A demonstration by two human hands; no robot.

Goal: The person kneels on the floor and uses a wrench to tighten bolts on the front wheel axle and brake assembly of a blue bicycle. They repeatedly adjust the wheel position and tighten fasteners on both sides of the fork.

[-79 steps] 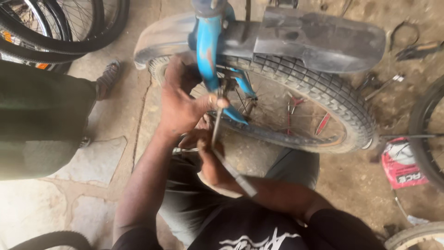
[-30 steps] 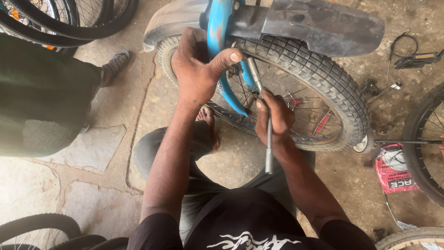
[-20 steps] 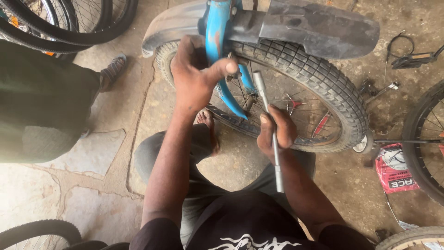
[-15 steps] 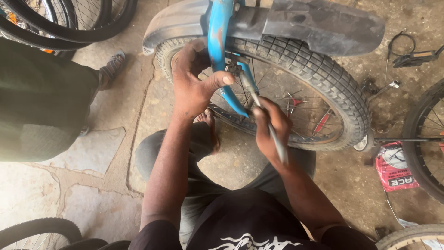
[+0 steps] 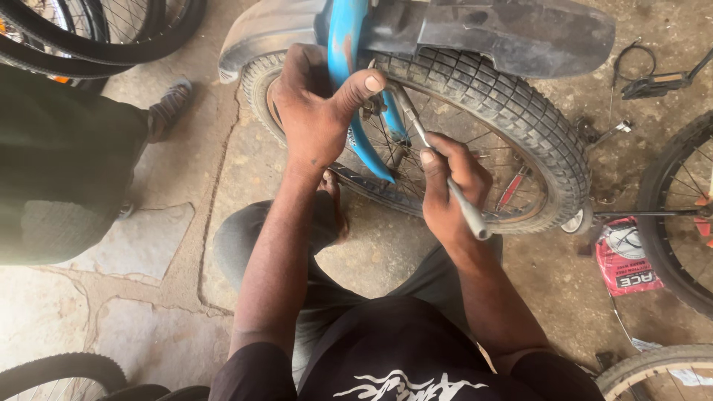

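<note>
A small bicycle stands in front of me, its knobby black tyre (image 5: 512, 111) under a grey mudguard (image 5: 505, 26). My left hand (image 5: 316, 108) grips the blue fork (image 5: 343, 44), thumb stretched across toward the axle. My right hand (image 5: 445, 186) is closed on a long metal wrench (image 5: 434, 160), whose far end sits on the nut at the fork's lower end, beside my left thumb. The wrench slants down to the right, its free end poking out below my fist.
Another person in dark trousers (image 5: 67, 171) stands at the left, a sandalled foot (image 5: 167, 108) near the tyre. Bicycle wheels lie at the top left (image 5: 96, 37), right (image 5: 679, 215) and bottom corners. A red packet (image 5: 627, 256) and loose parts lie on the dirt floor at the right.
My right hand swung the wrench from hanging upright below the wheel up onto the nut at the fork, then slid down the handle. My left hand stayed on the fork.
</note>
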